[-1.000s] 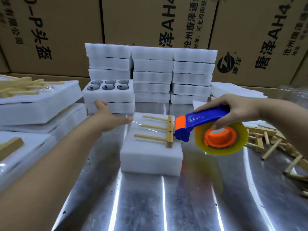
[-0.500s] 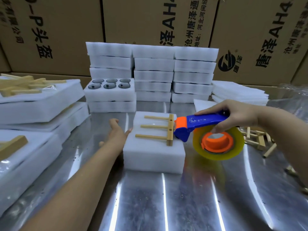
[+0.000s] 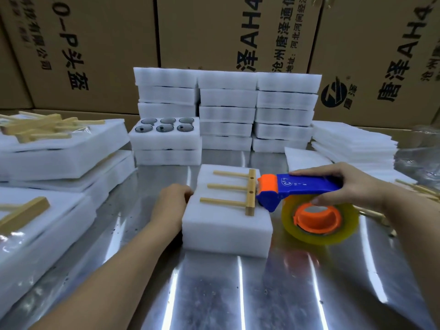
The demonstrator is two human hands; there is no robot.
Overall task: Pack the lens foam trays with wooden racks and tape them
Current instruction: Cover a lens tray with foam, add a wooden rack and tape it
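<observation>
A white foam tray block [image 3: 226,231] sits in the middle of the metal table [image 3: 238,296]. A wooden rack [image 3: 239,192] with three pegs lies on top of it. My left hand [image 3: 170,206] is against the block's left side, fingers curled on its upper edge. My right hand [image 3: 345,184] grips the blue handle of a tape dispenser [image 3: 307,186]. Its orange nose touches the block's top right edge, right beside the rack's crossbar. The yellowish tape roll [image 3: 321,234] hangs just right of the block.
Stacks of foam trays [image 3: 238,110] line the back, one open tray [image 3: 164,139] showing dark lenses. Wrapped packs with racks [image 3: 59,148] lie at left. Thin foam sheets [image 3: 352,144] and loose wooden racks [image 3: 419,189] are at right. Cardboard boxes [image 3: 95,44] stand behind.
My left hand has drawn back from above the table and settled on the block's left side. The dispenser has stayed at the block's right edge.
</observation>
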